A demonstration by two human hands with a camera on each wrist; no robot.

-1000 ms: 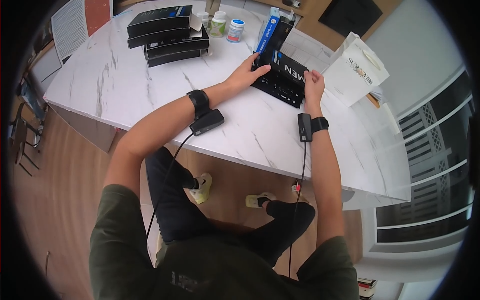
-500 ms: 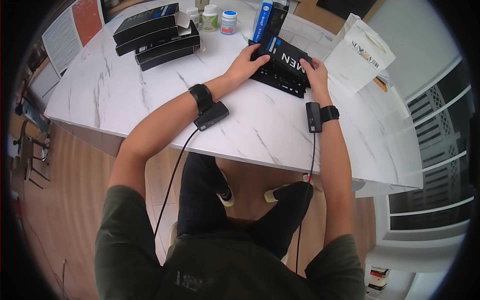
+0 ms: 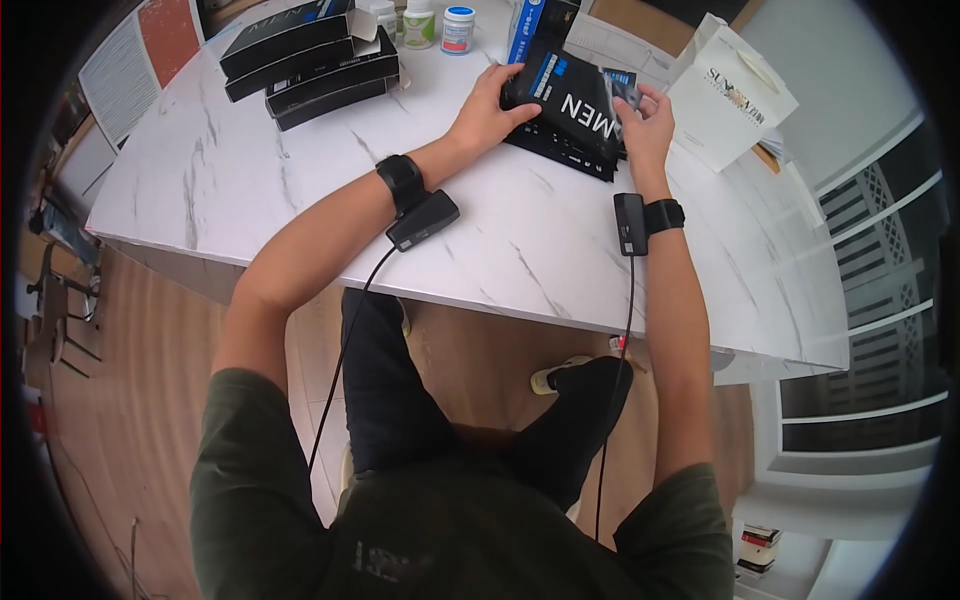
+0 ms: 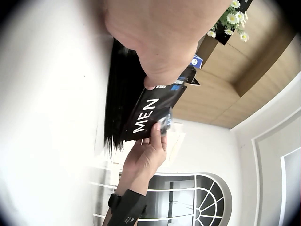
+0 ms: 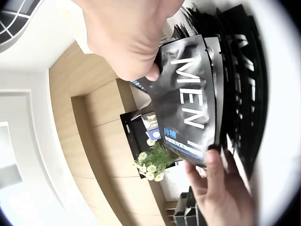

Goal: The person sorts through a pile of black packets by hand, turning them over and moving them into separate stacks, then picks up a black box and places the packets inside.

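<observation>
A glossy black sachet (image 3: 570, 105) printed "MEN" lies tilted on top of a stack of similar black sachets (image 5: 247, 80) on the table. At its left end, my left hand (image 3: 487, 115) grips it, the thumb at the near edge and the fingers toward the far side. My right hand (image 3: 648, 130) pinches the opposite end between thumb and fingers, where the sachet bends upward. In the right wrist view, the left thumb (image 5: 215, 165) presses near the sachet's lower corner. Below, the stack's layered edges fan out slightly.
Several black boxes (image 3: 330, 90) are piled at the back left, one with a raised flap. Pill bottles (image 3: 457, 32) stand beside them. Behind the sachets are a blue box (image 3: 524, 30) and a white wire rack; a white paper bag (image 3: 735, 110) stands right.
My right hand has shifted along the sachet's right end, and that end is now raised and bent off the stack. My left hand stays at the left end. The head view has shifted slightly.
</observation>
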